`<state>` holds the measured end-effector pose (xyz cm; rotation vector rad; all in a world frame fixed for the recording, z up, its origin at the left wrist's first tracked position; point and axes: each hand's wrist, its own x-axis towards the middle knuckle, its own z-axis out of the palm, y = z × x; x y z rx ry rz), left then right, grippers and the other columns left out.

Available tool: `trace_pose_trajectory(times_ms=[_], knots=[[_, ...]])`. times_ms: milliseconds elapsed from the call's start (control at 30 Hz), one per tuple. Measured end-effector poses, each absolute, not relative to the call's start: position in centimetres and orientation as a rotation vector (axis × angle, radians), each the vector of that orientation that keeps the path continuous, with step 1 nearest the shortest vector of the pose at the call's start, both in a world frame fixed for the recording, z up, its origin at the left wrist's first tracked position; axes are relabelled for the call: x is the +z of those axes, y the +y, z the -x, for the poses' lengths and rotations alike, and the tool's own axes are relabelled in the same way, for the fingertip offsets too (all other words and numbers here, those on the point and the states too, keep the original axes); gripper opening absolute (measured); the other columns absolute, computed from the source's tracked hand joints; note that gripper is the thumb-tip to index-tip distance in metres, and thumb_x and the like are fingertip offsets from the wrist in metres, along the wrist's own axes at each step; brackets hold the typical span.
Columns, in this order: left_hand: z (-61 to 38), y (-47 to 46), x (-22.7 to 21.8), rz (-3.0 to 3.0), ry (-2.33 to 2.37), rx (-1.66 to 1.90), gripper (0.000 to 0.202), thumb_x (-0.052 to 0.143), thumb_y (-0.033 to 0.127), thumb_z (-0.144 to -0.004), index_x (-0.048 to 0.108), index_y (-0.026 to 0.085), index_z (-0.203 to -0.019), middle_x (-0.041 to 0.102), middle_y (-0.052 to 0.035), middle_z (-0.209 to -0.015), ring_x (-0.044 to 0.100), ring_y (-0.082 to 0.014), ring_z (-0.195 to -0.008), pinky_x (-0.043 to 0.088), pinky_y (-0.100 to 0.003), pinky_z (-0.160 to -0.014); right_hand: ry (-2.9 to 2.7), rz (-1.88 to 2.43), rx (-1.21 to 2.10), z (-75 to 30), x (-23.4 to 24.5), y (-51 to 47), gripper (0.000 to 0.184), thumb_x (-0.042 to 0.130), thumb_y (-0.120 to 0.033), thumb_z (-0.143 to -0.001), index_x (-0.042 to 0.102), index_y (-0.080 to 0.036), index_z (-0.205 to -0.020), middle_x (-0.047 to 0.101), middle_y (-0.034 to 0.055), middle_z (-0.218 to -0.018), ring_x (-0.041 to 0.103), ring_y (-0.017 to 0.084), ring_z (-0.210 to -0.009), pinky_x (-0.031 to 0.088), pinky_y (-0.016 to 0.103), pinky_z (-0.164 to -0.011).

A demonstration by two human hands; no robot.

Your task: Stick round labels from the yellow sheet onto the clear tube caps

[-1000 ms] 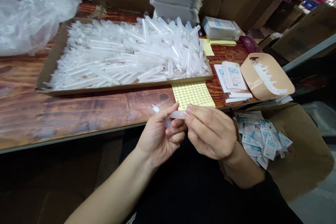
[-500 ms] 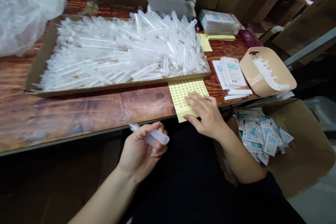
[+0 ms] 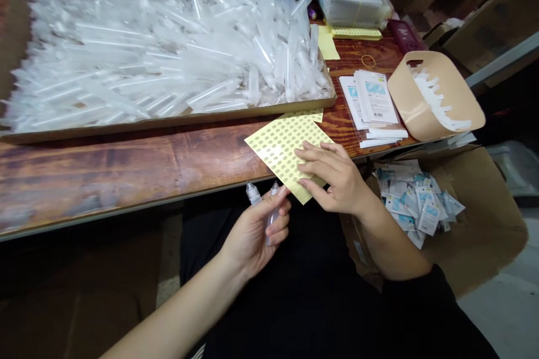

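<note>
In my left hand (image 3: 250, 238), below the table's front edge, two small translucent plastic dropper tubes (image 3: 253, 193) are gripped with their nozzle ends pointing up. The thumb tip is right by the lower corner of a yellow sticker sheet (image 3: 273, 148); whether it touches is unclear. Rows of small oval stickers cover that sheet, which lies turned at an angle and juts past the table edge. My right hand (image 3: 337, 176) rests on its right side with fingers stretched out. Part of another yellow sheet shows under its far end, beside the cardboard tray (image 3: 202, 115).
Many clear tubes (image 3: 168, 61) fill the tray. To the right are printed cards (image 3: 377, 98), a rubber band (image 3: 368, 61) and a beige bin (image 3: 410, 98) of white pieces. Packed pouches (image 3: 427, 202) lie in a cardboard box (image 3: 484, 219) below. A bundled stack (image 3: 351, 3) stands behind.
My left hand has moved right and up to the sheet, and its tubes now point upward. The top sticker sheet has turned, exposing another beneath. My right hand stays on it. The view has shifted closer.
</note>
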<state>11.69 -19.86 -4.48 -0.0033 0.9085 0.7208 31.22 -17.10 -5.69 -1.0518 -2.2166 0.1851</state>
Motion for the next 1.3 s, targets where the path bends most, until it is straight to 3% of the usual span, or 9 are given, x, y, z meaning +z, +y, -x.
trace_pose_trajectory(times_ms=[133, 233, 333, 433, 600, 1033, 1300], knots=[[-12.3, -20.0, -4.8, -0.041, 0.966, 0.779, 0.03, 0.082, 0.015, -0.073, 0.052, 0.017, -0.073, 0.048, 0.0088, -0.055, 0.028, 0.0008, -0.035, 0.025, -0.009, -0.031, -2.26, 0.994, 0.236, -31.4, -5.4, -16.8, 0.012, 0.061, -0.024, -0.097, 0.072, -0.022, -0.101, 0.078, 0.0098, -0.125, 0.069, 0.028, -0.128, 0.046, 0.049, -0.11], [-12.6, -19.9, -5.0, -0.062, 1.016, 0.797, 0.035, 0.086, 0.018, -0.065, 0.051, 0.017, -0.072, 0.048, 0.0099, -0.053, 0.029, 0.0006, -0.035, 0.024, -0.009, -0.031, -2.288, 0.973, 0.216, -31.4, -4.9, -16.8, 0.011, 0.061, -0.021, -0.096, 0.071, -0.022, -0.101, 0.077, 0.008, -0.126, 0.068, 0.029, -0.129, 0.042, 0.051, -0.111], [-12.8, -19.8, -4.8, -0.087, 1.032, 0.806, 0.037, 0.088, 0.019, -0.059, 0.052, 0.017, -0.07, 0.049, 0.0101, -0.051, 0.029, 0.0013, -0.034, 0.024, -0.01, -0.031, -2.323, 0.999, 0.058, -31.3, -4.0, -17.3, 0.011, 0.06, -0.019, -0.096, 0.07, -0.022, -0.093, 0.078, 0.004, -0.107, 0.072, 0.026, -0.108, 0.043, 0.047, -0.097], [-13.0, -19.8, -4.5, -0.09, 1.038, 0.816, 0.041, 0.091, 0.02, -0.053, 0.052, 0.016, -0.066, 0.05, 0.01, -0.049, 0.029, 0.0024, -0.034, 0.024, -0.009, -0.03, -2.398, 1.011, -0.06, -31.1, -3.0, -18.1, 0.016, 0.056, -0.014, -0.096, 0.069, -0.02, -0.088, 0.071, 0.0028, -0.085, 0.064, 0.021, -0.084, 0.043, 0.04, -0.078], [-13.4, -19.9, -4.4, -0.064, 1.02, 0.77, 0.047, 0.095, 0.02, -0.046, 0.052, 0.016, -0.064, 0.05, 0.0099, -0.047, 0.028, 0.0029, -0.033, 0.025, -0.008, -0.029, -2.472, 1.037, 0.049, -30.7, -2.0, -19.3, 0.027, 0.046, -0.01, -0.1, 0.067, -0.019, -0.085, 0.066, 0.0067, -0.082, 0.058, 0.021, -0.079, 0.049, 0.037, -0.072], [-14.0, -20.4, -5.3, -0.331, 0.993, 0.858, 0.043, 0.094, 0.03, -0.061, 0.053, 0.016, -0.059, 0.05, 0.008, -0.045, 0.033, 0.0, -0.032, 0.029, -0.011, -0.03, -2.294, 1.064, 0.159, -30.6, -2.5, -19.9, 0.019, 0.054, -0.004, -0.095, 0.07, -0.012, -0.09, 0.072, 0.0119, -0.087, 0.066, 0.023, -0.084, 0.06, 0.04, -0.078], [-13.8, -21.1, -5.4, -0.624, 1.054, 0.989, 0.03, 0.085, 0.032, -0.076, 0.061, 0.016, -0.067, 0.053, 0.007, -0.046, 0.042, -0.0043, -0.033, 0.038, -0.015, -0.032, -2.226, 1.078, 0.171, -29.9, -1.7, -20.1, 0.02, 0.057, 0.0, -0.089, 0.068, -0.013, -0.079, 0.072, 0.0116, -0.082, 0.067, 0.023, -0.081, 0.06, 0.038, -0.076]])
